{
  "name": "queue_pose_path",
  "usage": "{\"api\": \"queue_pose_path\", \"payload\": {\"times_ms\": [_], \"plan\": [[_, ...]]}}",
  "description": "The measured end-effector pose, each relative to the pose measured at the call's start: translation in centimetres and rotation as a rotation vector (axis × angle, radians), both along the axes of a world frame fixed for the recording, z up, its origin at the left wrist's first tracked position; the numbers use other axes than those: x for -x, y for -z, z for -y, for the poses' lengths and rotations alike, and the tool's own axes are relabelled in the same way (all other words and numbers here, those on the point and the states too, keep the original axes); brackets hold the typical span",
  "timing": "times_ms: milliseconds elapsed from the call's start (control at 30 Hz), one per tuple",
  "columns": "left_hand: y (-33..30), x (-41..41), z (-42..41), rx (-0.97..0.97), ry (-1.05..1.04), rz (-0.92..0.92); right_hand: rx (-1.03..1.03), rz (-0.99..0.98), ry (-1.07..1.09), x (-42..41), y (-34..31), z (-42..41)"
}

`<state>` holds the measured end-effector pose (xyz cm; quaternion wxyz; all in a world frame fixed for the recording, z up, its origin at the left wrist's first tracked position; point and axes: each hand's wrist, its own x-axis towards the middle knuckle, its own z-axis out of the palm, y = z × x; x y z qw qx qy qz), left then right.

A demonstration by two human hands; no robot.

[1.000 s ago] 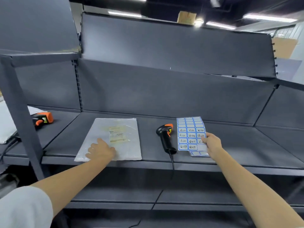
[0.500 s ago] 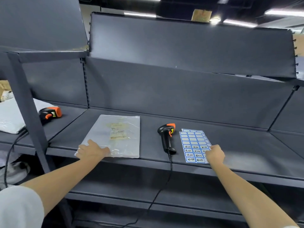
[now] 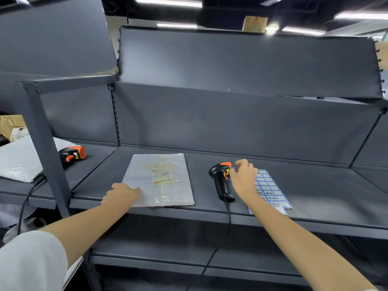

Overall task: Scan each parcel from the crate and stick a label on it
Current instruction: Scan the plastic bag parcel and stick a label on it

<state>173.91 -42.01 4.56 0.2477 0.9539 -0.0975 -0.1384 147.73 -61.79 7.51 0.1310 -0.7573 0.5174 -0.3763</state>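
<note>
1. Left hand (image 3: 121,195) rests flat on the near-left corner of the parcel (image 3: 161,181), fingers roughly straight, pressing it to the shelf (image 3: 315,206); nothing gripped.
2. Parcel = flat translucent poly mailer lying on the shelf's front half, near edge close to the shelf lip. Judged light, floppy, slick film: it'll likely slide on the painted metal if not pinned, and sag if lifted by one corner. Best hold: pinch an edge or corner, or palm it flat as now. Not fragile by the look of it, contents thin.
3. Parcel look: cloudy-clear plastic, wrinkled and shiny at the near end, pale paper slip (image 3: 161,175) with printed lines and a barcode showing around the middle, facing up.
4. Scanner (image 3: 221,181), black with orange trim, lies just right of the parcel, handle toward the person, cable (image 3: 227,219) running off the shelf front. Rigid, easy grab round the handle.
5. Right hand (image 3: 243,177) hovers just beside the scanner head, fingers loosely curled, part open, holding nothing; contact with the scanner — cannot tell.
6. Label sheet (image 3: 270,192), blue-bordered stickers, lies flat under and right of that hand. Thin, bendy; peel from a corner.
7. Far left: second scanner (image 3: 72,155) and another grey bag (image 3: 19,162) on the neighbouring shelf. Crate not in view.
</note>
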Motion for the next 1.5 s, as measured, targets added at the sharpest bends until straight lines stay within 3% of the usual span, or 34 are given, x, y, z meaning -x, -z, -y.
{"api": "queue_pose_path", "payload": {"times_ms": [133,233,433,533,733,900,1067,1200,1300,1500], "plan": [[-0.1,-1.7,-0.3,0.115,0.073,-0.057,-0.044,0.005,-0.147,-5.1,-0.1,-2.6],[-0.4,-1.9,0.1,0.281,0.067,-0.169,-0.216,-0.036,-0.246,-7.7,0.6,-4.2],[-0.7,-1.7,0.7,0.331,0.101,-0.210,-0.569,-0.145,-0.318,-9.5,2.5,-5.6],[-0.9,-1.8,1.1,0.404,0.092,-0.236,-0.589,-0.153,-0.309,-9.3,2.7,-5.6],[-1.2,-1.6,1.1,0.707,0.088,-0.591,-0.603,-0.167,-0.328,-8.5,2.4,-5.2],[-1.5,-1.4,1.3,0.773,0.121,-0.640,-0.609,-0.160,-0.356,-8.0,2.3,-5.1],[-1.5,-2.0,0.9,0.845,0.177,-0.531,-0.496,-0.004,-0.347,-7.3,1.3,-4.0],[-1.8,-1.9,0.2,0.919,0.255,-0.577,-0.675,0.332,-0.388,-7.2,0.7,-4.1],[-1.6,-1.6,0.0,0.985,0.293,-0.584,-0.676,0.496,-0.443,-7.4,0.8,-4.4],[-0.8,-0.5,0.3,0.970,0.275,-0.349,-0.655,0.591,-0.449,-7.6,1.5,-5.1]]}}
